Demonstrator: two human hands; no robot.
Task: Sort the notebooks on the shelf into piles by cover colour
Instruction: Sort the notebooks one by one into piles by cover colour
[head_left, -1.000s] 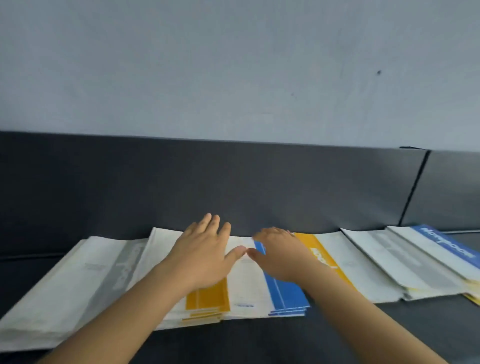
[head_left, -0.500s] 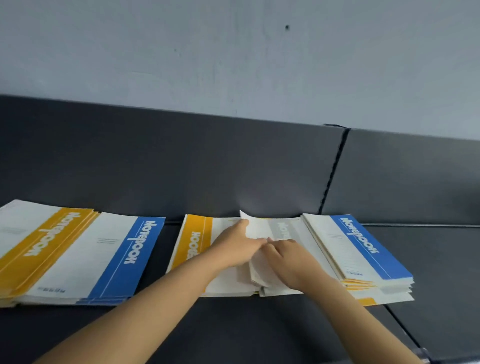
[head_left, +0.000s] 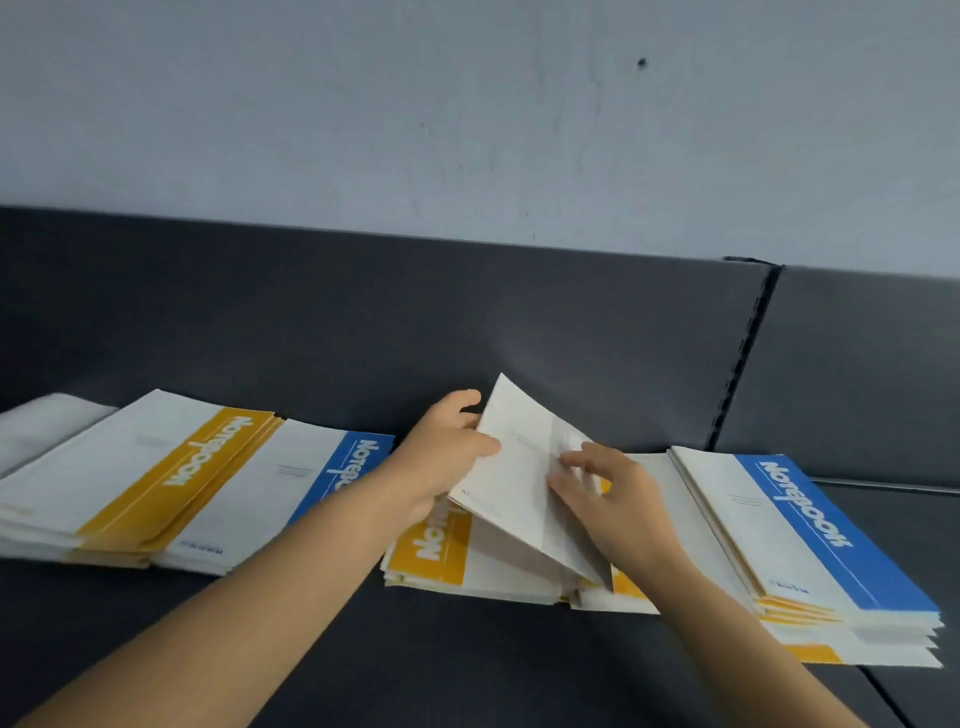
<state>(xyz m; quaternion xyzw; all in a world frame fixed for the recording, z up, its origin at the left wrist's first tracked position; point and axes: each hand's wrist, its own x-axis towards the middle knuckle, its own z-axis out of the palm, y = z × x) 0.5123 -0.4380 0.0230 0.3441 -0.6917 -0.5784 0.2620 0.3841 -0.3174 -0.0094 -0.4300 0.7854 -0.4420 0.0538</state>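
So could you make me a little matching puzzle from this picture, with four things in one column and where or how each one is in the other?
Things:
1. left hand
2. white-backed notebook
3. yellow-banded pile
4. blue-topped pile

Places or states:
A. lying furthest right
B. tilted up at an angle
C. lying flat at the left
D. gripping a cover's edge

Pairs: 1-D, 2-B, 3-C, 4-A.

Cool, dim, even light, soft sheen on the dark back panel (head_left: 524, 343), mild blur, bowed edges.
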